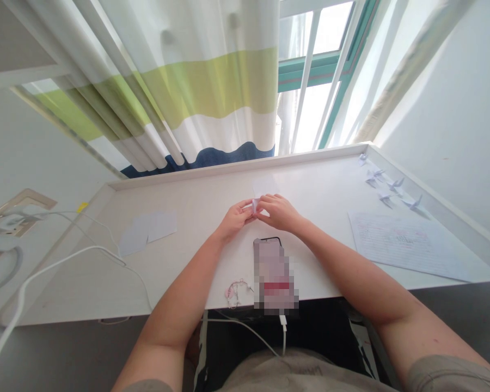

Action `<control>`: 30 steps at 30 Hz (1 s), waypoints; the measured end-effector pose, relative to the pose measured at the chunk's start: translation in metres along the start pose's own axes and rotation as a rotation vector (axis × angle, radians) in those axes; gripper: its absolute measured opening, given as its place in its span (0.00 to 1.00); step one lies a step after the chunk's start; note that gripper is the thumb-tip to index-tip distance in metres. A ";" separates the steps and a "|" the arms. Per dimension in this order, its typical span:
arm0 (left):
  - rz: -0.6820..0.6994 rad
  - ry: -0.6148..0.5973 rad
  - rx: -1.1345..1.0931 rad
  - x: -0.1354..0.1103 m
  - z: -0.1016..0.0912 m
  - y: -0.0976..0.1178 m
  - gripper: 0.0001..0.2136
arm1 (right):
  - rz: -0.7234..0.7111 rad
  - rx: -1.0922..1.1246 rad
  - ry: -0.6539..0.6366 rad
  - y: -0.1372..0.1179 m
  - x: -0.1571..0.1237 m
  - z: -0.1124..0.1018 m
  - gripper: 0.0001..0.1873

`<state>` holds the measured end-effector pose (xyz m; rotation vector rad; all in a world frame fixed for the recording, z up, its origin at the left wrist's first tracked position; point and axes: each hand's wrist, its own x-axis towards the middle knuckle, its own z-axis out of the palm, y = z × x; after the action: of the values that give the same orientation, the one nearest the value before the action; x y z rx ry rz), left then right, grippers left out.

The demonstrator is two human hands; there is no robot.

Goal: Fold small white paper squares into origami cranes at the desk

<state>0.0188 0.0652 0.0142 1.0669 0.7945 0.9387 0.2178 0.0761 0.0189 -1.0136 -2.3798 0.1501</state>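
Several pale folded-paper cranes (386, 186) are finished — another small paper piece (255, 204) is pinched between left hand (233, 219) and right hand (281, 212), blank paper squares (147, 231) unused.

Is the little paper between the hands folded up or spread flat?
Folded: the small paper is a narrow creased bit pinched between the left hand and right hand.

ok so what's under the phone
The phone lies flat on the white desk, its near end reaching the front edge, where a white cable hangs from it. Whatever lies directly beneath it is covered.
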 end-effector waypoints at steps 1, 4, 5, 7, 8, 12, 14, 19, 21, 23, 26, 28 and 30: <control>-0.002 -0.001 -0.002 0.000 -0.001 -0.001 0.25 | 0.010 0.012 -0.001 0.000 0.000 0.000 0.06; 0.001 -0.012 0.001 0.002 -0.003 -0.005 0.25 | 0.054 0.091 0.008 0.001 -0.002 0.001 0.05; 0.005 -0.016 0.006 0.002 -0.004 -0.006 0.25 | 0.072 0.132 0.014 0.000 -0.002 0.002 0.05; 0.008 -0.021 0.019 0.002 -0.005 -0.008 0.26 | 0.111 0.215 0.027 0.000 -0.002 0.004 0.05; 0.006 -0.024 0.025 0.002 -0.005 -0.008 0.26 | 0.135 0.251 0.037 0.000 -0.002 0.005 0.05; -0.008 -0.062 0.053 0.000 -0.004 -0.005 0.30 | 0.249 0.344 0.094 -0.001 0.000 0.009 0.07; 0.000 -0.093 0.084 -0.001 -0.003 -0.004 0.34 | 0.276 0.370 0.111 -0.001 0.001 0.009 0.08; 0.069 -0.103 0.201 0.000 -0.004 -0.008 0.38 | 0.281 0.417 0.094 0.002 0.001 0.012 0.08; 0.092 -0.095 0.265 0.000 -0.005 -0.010 0.37 | 0.276 0.438 0.082 0.004 0.000 0.013 0.09; 0.101 -0.102 0.322 -0.001 -0.005 -0.010 0.37 | 0.262 0.453 0.072 0.006 -0.001 0.015 0.09; 0.105 -0.125 0.372 -0.001 -0.006 -0.009 0.36 | 0.244 0.470 0.062 0.009 -0.002 0.015 0.10; 0.110 -0.137 0.386 -0.001 -0.007 -0.008 0.37 | 0.234 0.487 0.050 0.010 -0.002 0.014 0.10; 0.112 -0.150 0.398 0.000 -0.008 -0.008 0.37 | 0.230 0.507 0.032 0.010 -0.002 0.012 0.10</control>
<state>0.0132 0.0661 0.0039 1.5236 0.8219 0.7994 0.2194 0.0833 0.0044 -1.0177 -2.0304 0.7714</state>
